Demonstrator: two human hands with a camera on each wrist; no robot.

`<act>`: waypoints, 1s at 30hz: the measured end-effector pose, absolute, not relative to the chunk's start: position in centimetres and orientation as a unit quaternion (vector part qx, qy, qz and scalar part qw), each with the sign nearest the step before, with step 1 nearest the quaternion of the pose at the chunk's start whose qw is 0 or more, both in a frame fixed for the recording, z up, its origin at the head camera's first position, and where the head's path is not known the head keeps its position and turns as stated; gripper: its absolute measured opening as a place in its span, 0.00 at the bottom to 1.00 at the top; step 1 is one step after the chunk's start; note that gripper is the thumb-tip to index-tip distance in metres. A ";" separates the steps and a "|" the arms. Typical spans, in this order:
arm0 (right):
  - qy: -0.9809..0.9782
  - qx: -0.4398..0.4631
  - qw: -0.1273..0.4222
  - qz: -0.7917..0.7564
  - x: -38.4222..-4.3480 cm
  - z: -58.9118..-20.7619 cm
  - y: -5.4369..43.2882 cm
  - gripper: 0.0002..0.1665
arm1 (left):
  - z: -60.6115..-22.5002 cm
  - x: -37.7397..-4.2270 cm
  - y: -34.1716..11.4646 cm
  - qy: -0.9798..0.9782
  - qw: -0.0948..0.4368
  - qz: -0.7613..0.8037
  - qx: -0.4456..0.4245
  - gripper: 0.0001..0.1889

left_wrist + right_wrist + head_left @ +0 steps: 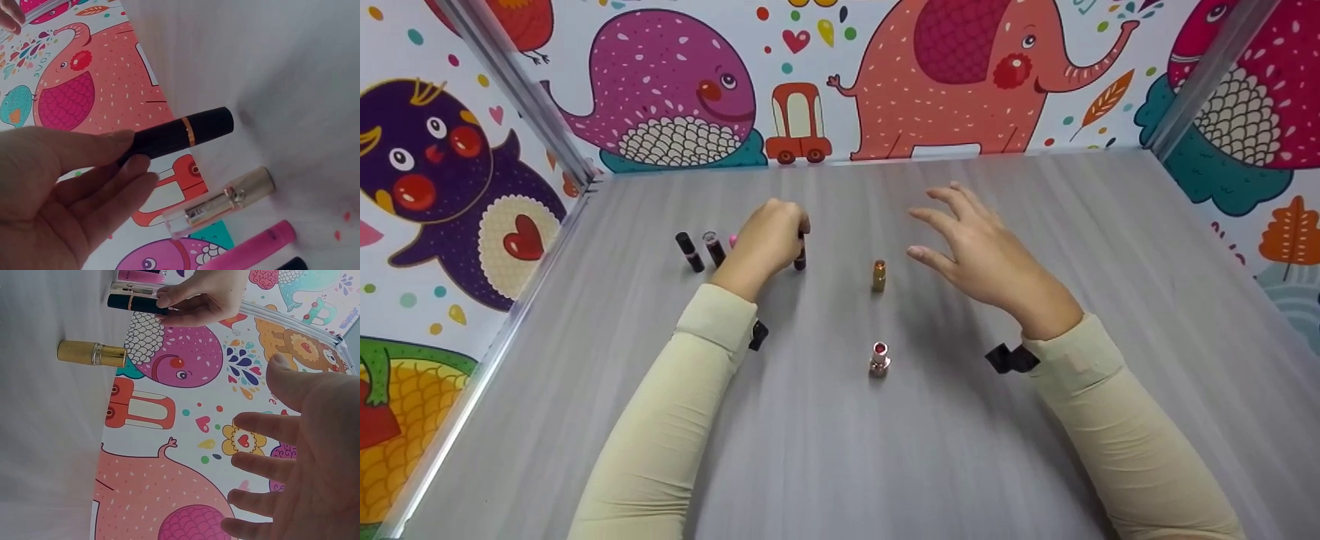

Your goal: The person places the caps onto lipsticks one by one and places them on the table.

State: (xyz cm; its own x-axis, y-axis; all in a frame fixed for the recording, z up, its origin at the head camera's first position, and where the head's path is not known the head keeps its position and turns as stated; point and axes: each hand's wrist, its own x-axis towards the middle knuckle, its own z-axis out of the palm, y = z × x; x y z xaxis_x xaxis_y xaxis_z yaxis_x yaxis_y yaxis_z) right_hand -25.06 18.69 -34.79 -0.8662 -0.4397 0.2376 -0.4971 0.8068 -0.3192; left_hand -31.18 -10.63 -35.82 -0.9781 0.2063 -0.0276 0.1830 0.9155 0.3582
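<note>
My left hand pinches the top of a black lipstick tube with a thin gold band, thumb on one side and fingers on the other. The tube stands upright, its base close to the table. Beside it in the left wrist view are a gold lipstick tube with a clear cap and a pink tube. My right hand hovers with spread fingers, holding nothing. Left of it stands a gold lipstick tube. Nearer me is a shiny lipstick with a red tip showing.
Left of my left hand stand a black tube and a dark tube with a clear top. The grey table is bordered by printed cartoon panels at the back and sides, with metal posts at the corners.
</note>
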 end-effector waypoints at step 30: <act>-0.966 0.215 0.012 0.140 -25.7 -35.3 19.3 0.50 | -36.4 -32.5 -10.4 0.986 0.031 0.140 0.082 0.12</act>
State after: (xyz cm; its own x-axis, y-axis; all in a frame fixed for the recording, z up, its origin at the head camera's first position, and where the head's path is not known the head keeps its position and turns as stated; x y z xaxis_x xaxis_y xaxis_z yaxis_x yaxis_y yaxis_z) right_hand -25.67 19.29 -35.33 -0.9074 -0.4118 0.0840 -0.4187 0.8683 -0.2659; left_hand -32.48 -10.37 -36.42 -0.9845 0.1713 -0.0374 0.1541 0.9469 0.2821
